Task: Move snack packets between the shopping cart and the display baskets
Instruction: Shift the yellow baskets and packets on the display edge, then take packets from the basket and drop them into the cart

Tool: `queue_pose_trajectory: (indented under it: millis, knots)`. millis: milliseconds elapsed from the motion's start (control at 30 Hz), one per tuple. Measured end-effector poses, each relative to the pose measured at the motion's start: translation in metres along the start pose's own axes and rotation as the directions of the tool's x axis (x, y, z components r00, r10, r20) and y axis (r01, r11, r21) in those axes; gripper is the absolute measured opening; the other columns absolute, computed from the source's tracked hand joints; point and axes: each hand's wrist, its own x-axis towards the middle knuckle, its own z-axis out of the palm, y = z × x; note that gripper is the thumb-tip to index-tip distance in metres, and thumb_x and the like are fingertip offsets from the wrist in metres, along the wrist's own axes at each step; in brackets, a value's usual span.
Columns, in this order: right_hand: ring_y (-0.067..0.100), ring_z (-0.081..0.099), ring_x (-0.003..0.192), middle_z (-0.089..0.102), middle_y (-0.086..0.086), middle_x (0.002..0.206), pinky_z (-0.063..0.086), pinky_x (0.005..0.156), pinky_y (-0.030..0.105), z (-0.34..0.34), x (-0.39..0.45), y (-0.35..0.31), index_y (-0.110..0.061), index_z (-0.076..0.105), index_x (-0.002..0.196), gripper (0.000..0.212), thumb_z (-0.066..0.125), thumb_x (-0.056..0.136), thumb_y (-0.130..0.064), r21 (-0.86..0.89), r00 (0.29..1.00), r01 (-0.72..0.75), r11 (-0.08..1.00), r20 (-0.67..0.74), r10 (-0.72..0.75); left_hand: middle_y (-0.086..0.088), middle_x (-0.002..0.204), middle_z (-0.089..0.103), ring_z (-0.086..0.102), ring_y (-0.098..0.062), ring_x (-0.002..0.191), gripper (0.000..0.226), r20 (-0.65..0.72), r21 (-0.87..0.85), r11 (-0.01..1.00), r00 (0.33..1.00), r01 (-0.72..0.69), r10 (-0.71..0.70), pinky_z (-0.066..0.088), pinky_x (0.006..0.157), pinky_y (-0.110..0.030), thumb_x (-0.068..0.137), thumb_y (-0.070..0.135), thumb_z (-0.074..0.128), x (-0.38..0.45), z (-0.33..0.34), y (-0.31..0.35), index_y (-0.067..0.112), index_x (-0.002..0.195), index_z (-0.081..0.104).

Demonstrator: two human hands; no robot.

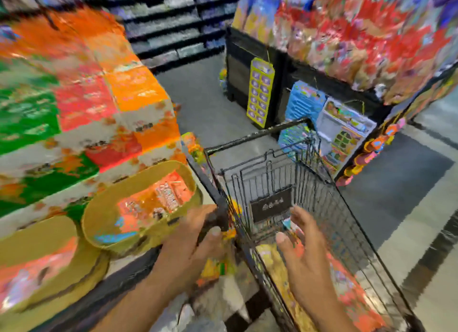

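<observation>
While blurred, packets beneath hands.

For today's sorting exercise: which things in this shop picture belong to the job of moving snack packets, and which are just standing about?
Part of the job:
shopping cart
tan display basket
snack packets in the cart
left hand, gripping the cart's corner
right hand, open over the cart

Just standing about:
stacked cartons
hanging toy cards
dark shelving

Bright, even light; heavy motion blur, perhaps worst at edges.
</observation>
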Motion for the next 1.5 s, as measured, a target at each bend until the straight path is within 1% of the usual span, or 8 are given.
queue_pose_trajectory:
  millis: [200,433,667,833,1000,1100,1267,1500]
  knots:
    - [-0.002,0.044,0.141,0.045,-0.027,0.15,0.032,0.109,0.008,0.077,0.006,-0.049,-0.05,0.041,0.148,0.058,0.057,0.093,-0.058,-0.077,0.958,0.181,0.981,0.238,-0.158,0.033,0.146,0.041,0.038,0.007,0.138,0.053,-0.17,-0.011,0.99,0.975,0.141,-0.141,0.032,0.108,-0.019,0.1,0.074,0.031,-0.048,-0.079,-0.046,0.048,0.144,0.043]
    - [-0.006,0.034,0.146,0.033,-0.033,0.156,0.045,0.112,0.04,0.196,0.016,-0.09,-0.058,0.03,0.152,0.058,0.052,0.099,-0.067,-0.105,0.869,0.306,0.946,0.438,-0.232,0.034,0.14,0.043,0.044,0.002,0.131,0.056,-0.232,-0.054,0.955,0.927,0.29,-0.295,0.044,0.104,-0.039,0.096,0.079,0.029,-0.088,-0.154,-0.118,0.055,0.147,0.035]
    - [-0.008,0.029,0.142,0.036,-0.022,0.157,0.032,0.116,0.025,0.312,0.031,-0.124,-0.049,0.028,0.155,0.063,0.044,0.098,-0.07,-0.197,0.808,0.409,0.891,0.532,-0.253,0.01,0.145,0.054,0.053,-0.013,0.131,0.049,0.037,0.161,0.968,0.979,0.193,-0.202,0.037,0.103,-0.018,0.099,0.045,0.059,-0.044,-0.171,-0.174,0.028,0.144,0.053]
    - [0.001,0.037,0.138,0.043,-0.012,0.153,0.034,0.113,0.026,0.348,0.045,-0.119,-0.031,0.036,0.158,0.06,0.057,0.104,-0.048,-0.265,0.812,0.417,0.869,0.538,-0.226,-0.005,0.114,0.068,0.066,-0.028,0.099,0.022,0.336,0.507,0.859,0.901,0.074,-0.276,0.05,0.072,-0.036,0.094,0.026,0.054,-0.007,-0.18,-0.177,0.021,0.114,0.062]
    - [0.013,0.041,0.14,0.046,-0.005,0.153,0.036,0.111,0.028,0.347,0.065,-0.103,-0.028,0.041,0.155,0.059,0.061,0.101,-0.043,-0.369,0.814,0.423,0.828,0.556,-0.168,-0.006,0.092,0.066,0.066,-0.031,0.088,0.016,0.435,0.634,0.771,0.85,-0.055,-0.298,0.044,0.068,-0.039,0.09,0.014,0.059,0.01,-0.183,-0.175,0.018,0.104,0.067]
    - [0.023,0.045,0.139,0.049,0.001,0.152,0.038,0.11,0.031,0.344,0.085,-0.09,-0.02,0.047,0.153,0.059,0.066,0.098,-0.031,-0.486,0.787,0.46,0.743,0.611,-0.088,-0.003,0.081,0.059,0.058,-0.027,0.074,0.007,0.518,0.662,0.737,0.796,-0.14,-0.313,0.047,0.062,-0.036,0.089,0.011,0.064,0.026,-0.178,-0.173,0.017,0.093,0.064]
    - [0.032,0.048,0.135,0.053,0.005,0.147,0.048,0.104,0.041,0.348,0.123,-0.082,-0.019,0.052,0.144,0.053,0.065,0.092,-0.024,-0.622,0.679,0.6,0.504,0.728,0.091,-0.015,0.108,0.07,0.065,-0.034,0.093,0.022,0.607,0.592,0.796,0.719,-0.124,-0.34,0.047,0.069,-0.038,0.094,0.008,0.061,0.04,-0.158,-0.186,0.007,0.115,0.069]
    - [0.032,0.043,0.142,0.047,0.007,0.154,0.035,0.118,0.048,0.377,0.144,-0.075,-0.022,0.041,0.153,0.076,0.077,0.087,-0.035,-0.525,0.469,0.818,0.233,0.845,0.257,-0.017,0.114,0.069,0.064,-0.038,0.104,0.024,0.613,0.597,0.797,0.69,-0.086,-0.385,0.043,0.07,-0.037,0.1,0.013,0.056,0.044,-0.139,-0.196,0.005,0.12,0.067]
